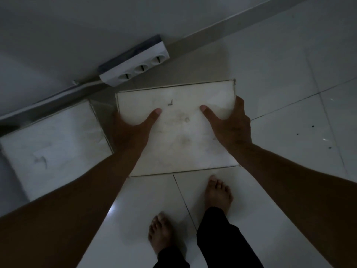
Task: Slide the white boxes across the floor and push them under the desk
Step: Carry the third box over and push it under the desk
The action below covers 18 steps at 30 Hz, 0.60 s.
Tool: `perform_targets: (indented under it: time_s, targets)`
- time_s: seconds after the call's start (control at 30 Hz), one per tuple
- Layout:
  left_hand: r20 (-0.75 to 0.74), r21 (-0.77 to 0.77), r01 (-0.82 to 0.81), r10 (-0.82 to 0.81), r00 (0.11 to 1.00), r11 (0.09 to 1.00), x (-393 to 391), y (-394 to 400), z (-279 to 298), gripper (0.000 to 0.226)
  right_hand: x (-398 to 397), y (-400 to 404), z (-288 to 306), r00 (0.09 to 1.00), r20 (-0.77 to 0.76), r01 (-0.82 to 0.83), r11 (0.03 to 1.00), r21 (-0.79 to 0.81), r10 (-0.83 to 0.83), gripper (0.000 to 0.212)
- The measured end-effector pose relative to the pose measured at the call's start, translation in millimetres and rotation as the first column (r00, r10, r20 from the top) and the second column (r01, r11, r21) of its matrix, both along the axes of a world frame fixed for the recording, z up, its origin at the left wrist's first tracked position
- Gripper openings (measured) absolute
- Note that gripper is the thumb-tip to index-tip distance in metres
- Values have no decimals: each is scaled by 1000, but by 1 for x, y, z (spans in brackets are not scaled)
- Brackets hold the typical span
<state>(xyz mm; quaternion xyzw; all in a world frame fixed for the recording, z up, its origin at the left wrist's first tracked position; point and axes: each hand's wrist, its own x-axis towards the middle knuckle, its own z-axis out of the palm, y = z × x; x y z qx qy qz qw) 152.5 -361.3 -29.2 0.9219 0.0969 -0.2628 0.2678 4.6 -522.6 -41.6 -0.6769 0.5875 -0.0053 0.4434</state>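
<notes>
A white box (179, 130) with faint scuffs on its top sits on the tiled floor in front of me. My left hand (131, 128) grips its left side, thumb lying on the top and fingers hidden down the side. On the opposite side my right hand (229, 122) holds the box's right edge the same way, thumb on top. A second white box (52, 149) stands to the left, close beside the first one and against the wall's base.
A white power strip (135, 66) with three sockets is fixed along the grey wall (77, 35) just beyond the boxes. My bare feet (218, 192) stand on the glossy white floor tiles (289, 93) behind the box. The desk is not in view.
</notes>
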Motion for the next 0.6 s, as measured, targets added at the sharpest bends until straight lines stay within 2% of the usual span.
perform_targets:
  time_s: [0.1,0.33,0.6]
  targets:
    - [47,33,47,-48,998,998,3,2,43,124,1,0,43,1000,22,14,1000,-14,-14,95]
    - [99,-34,101,-97,990,994,10,13,160,127,0,10,163,997,70,23,995,-94,-16,94]
    - [177,-89,162,-145,974,983,6,57,323,116,-6,60,322,995,48,98,977,-187,-91,93]
